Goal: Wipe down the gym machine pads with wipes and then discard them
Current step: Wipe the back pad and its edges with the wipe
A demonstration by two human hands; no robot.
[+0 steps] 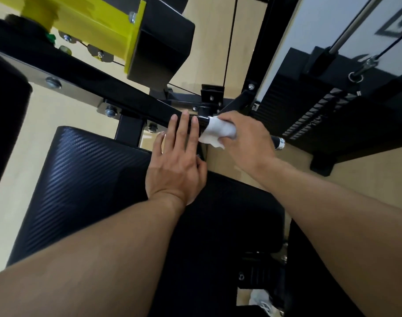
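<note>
A white wipe is wrapped round a black handle bar with a chrome end cap. My right hand grips the wipe and the bar through it. Just left of it, my left hand lies flat with straight fingers, its fingertips on the black frame bar and its palm over the edge of the black textured seat pad. A second black pad sits on a yellow bracket at the top.
The weight stack with its guide rod and cable stands at the right, beside a white shroud panel. A thin cable runs down the middle. A black roller pad is at the far left. Light wooden floor lies below.
</note>
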